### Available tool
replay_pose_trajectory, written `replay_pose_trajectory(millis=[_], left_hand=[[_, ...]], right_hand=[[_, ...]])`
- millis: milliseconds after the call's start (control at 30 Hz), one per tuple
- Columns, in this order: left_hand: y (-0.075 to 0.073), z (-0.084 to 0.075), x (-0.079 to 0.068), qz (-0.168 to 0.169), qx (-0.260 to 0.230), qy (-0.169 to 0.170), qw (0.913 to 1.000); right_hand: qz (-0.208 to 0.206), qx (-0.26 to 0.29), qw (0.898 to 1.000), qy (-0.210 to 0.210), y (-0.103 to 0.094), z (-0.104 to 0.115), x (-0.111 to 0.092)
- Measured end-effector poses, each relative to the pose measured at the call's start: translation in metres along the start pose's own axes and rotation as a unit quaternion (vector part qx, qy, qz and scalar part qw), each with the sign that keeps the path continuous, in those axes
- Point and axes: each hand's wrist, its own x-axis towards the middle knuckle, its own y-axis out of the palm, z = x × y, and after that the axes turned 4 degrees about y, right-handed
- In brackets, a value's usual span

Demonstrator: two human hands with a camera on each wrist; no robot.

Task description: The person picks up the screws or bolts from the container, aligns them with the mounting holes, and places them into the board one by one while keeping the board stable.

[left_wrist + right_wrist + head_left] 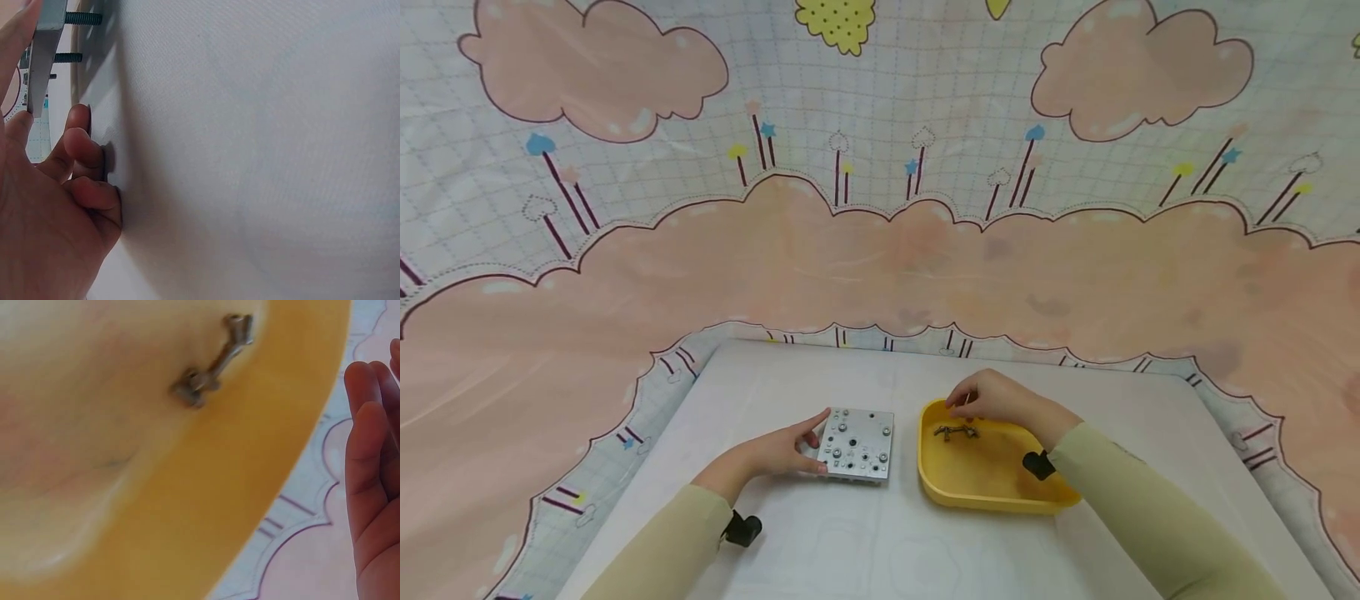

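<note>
My left hand [782, 450] holds a square silver metal plate [868, 429] at its left side, thumb at the near corner and a finger at the far one. Several bolt heads and holes dot its top. In the left wrist view, threaded bolts [83, 18] stick out from the underside, and the other fingers [87, 147] curl beneath, near the table. My right hand [996, 398] is over the far left part of a yellow tray [958, 500], fingertips drawn together. Whether they pinch anything cannot be made out. Several small metal bolts [955, 432] lie together in the tray.
A white cloth-covered table [820, 550] lies under everything. Behind it hangs a patterned curtain [880, 267] with clouds and hearts. Black wrist mounts [742, 529] sit below each hand. The tray's raised yellow wall [250, 475] stands close to my right hand.
</note>
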Motion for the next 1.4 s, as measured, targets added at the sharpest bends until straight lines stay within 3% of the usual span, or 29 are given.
replay_pose_trajectory(millis=[433, 633, 833, 1100, 1400], left_hand=[[-0.001, 0.001, 0.001, 0.003, -0.001, -0.004, 1.0], [0.0, 0.003, 0.001, 0.005, 0.002, -0.001, 1.0], [-0.001, 0.001, -0.001, 0.003, -0.007, -0.002, 1.0], [0.0, -0.002, 0.0, 0.001, -0.011, -0.006, 0.9999], [0.001, -0.001, 0.001, 0.0, -0.014, -0.013, 0.9998]], right_hand=[[0.03, -0.013, 0.999, 0.014, 0.003, -0.024, -0.004], [0.042, -0.074, 0.996, -0.008, 0.012, -0.028, 0.002], [0.041, -0.147, 0.987, -0.04, 0.022, -0.029, 0.008], [0.04, -0.195, 0.978, -0.067, 0.03, -0.03, 0.012], [0.02, -0.275, 0.952, -0.136, 0.039, -0.038, 0.019]])
